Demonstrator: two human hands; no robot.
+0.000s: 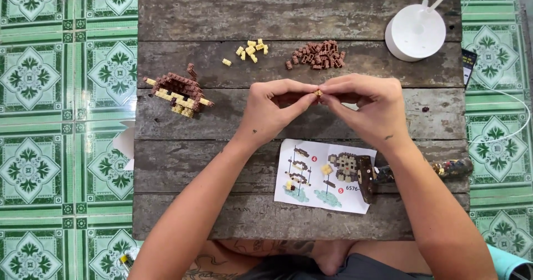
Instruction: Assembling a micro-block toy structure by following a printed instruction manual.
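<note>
The step in hand looks like joining tiny bricks. The left hand [275,111] and right hand [369,108] meet fingertip to fingertip over the wooden table [222,163], both pinched narrow on a small yellow brick piece [318,93] held between them, above the instruction sheet [311,194]. Pressing it home likely calls for firm, aligned pressure (the piece is barely visible). The half-built brown model [179,94] sits well left; yellow bricks [251,49] and brown bricks [317,55] lie beyond.

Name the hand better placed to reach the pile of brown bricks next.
Right hand, probably. The brown brick pile lies just beyond its knuckles, while the left hand sits nearer the yellow bricks. Both pinch a small yellow piece.
</note>
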